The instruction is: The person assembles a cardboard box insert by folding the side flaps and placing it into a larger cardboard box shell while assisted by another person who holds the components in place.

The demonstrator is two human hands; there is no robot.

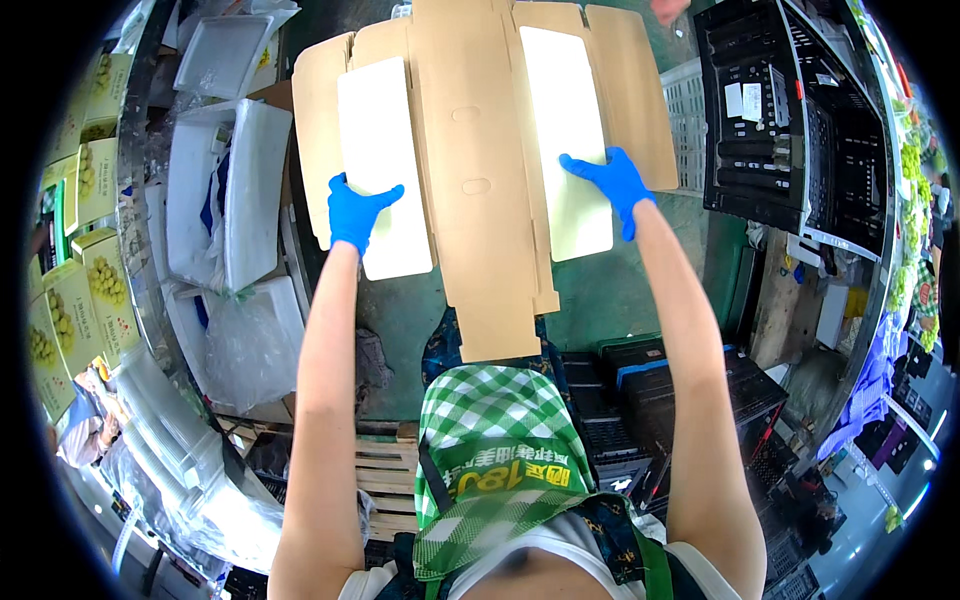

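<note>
A large flat brown cardboard box blank (475,140) stretches out before me, with two slots along its middle and flaps on both sides. Two long white panels lie over it, one on the left (385,130) and one on the right (570,110); whether they are folded flaps or separate pieces I cannot tell. My left hand (357,212), in a blue glove, grips the outer edge of the left panel, thumb across its face. In a matching glove, my right hand (615,182) holds the right panel's outer edge, thumb on top. The fingers beneath are partly hidden.
White foam boxes (265,195) with plastic film stand on the left, beside printed fruit cartons (95,180). Black plastic crates (755,120) are stacked at the far right. A wooden pallet (388,475) lies below left. Part of another person's hand (668,10) shows at the top.
</note>
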